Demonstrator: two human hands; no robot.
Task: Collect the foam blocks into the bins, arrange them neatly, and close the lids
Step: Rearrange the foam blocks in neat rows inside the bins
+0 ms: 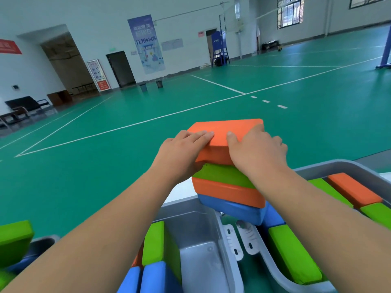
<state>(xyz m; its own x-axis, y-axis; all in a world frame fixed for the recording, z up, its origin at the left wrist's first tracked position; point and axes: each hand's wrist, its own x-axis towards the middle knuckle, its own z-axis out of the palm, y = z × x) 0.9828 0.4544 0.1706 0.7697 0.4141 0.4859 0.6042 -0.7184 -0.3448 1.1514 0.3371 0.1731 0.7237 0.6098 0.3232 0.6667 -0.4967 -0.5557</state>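
Item under inspection: a stack of four foam blocks held above the bins, over the join between the middle bin [203, 227] and the right bin [342, 167]. From the top down, the stack consists of the top orange block [224, 132], a green layer [222, 174], a second orange block [228, 193] and a blue base block [230, 208]. The layers are slightly out of line. Whether the blue base block rests on a bin rim cannot be told.

Left hand [184, 144]: fingers together and flat on the top face at the near left corner of the top orange block, with the thumb tucked under its lower edge, pinching it. Right hand [257, 149]: thumb lies on the top face and the fingers are curled over the right side, clamped on the same block. Both forearms are bare.

Middle bin contents: an upright green block [156, 244] against the left side and two blue blocks [152, 278], with a sliver of orange between them. The right part of this bin shows bare grey floor. White latch pieces [230, 240] sit between the two bins.

Right bin contents: a near green block [294, 252], a far orange block [355, 191] and further green blocks beside it, laid flat.

At far left, a green slab [14, 240] sits over a third grey bin [42, 240].

Surroundings: a green court floor [105, 166] with white lines, in a sports hall.
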